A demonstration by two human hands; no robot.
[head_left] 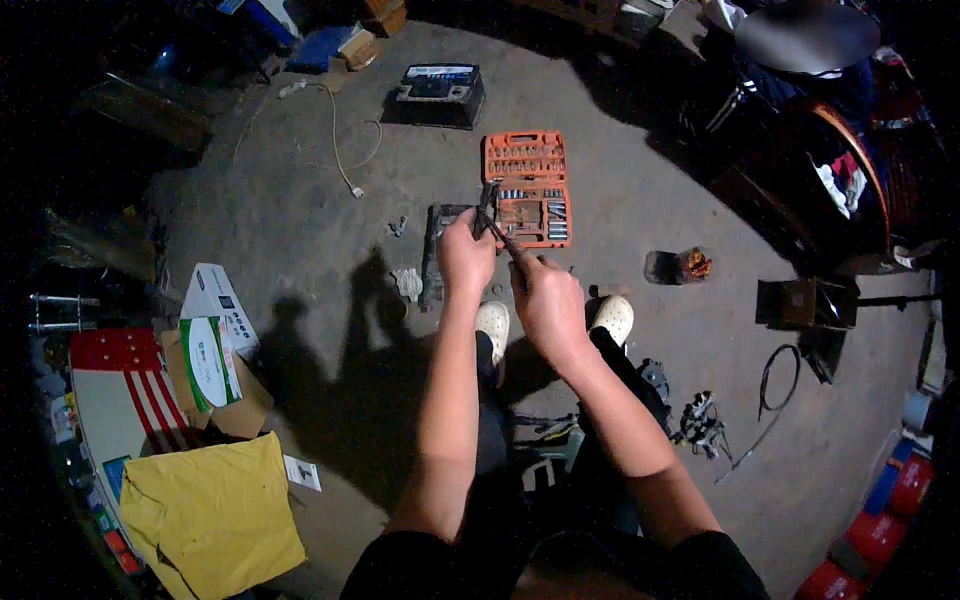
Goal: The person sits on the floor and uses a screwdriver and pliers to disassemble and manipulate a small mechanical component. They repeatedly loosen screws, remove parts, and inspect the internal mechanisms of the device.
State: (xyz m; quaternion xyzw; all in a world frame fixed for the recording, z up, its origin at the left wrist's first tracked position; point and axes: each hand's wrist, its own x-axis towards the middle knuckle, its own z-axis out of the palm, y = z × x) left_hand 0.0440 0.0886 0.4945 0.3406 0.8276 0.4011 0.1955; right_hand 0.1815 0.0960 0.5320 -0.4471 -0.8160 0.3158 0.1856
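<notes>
1. Nearest the camera are the person's black sleeves, with the left forearm and right forearm stretching far over the floor.
2. The left grip is closed around a dark part, which shows at the far side of the fist; its exact kind is too dim to tell.
3. The right grip is wrapped around a slim dark tool that slants from near right to far left.
4. The key relation: the dark part lies far and left of the right grip, along the tool's line, while its own long axis runs roughly near to far. The left hand is the nearer one, holding it. The tool's tip meets the part in view, but contact cannot be confirmed.
5. Just beyond the hands, slightly right, an orange socket case lies open on the floor; a dark flat block lies left of it.
6. A black battery stands farther off, to the left.
</notes>
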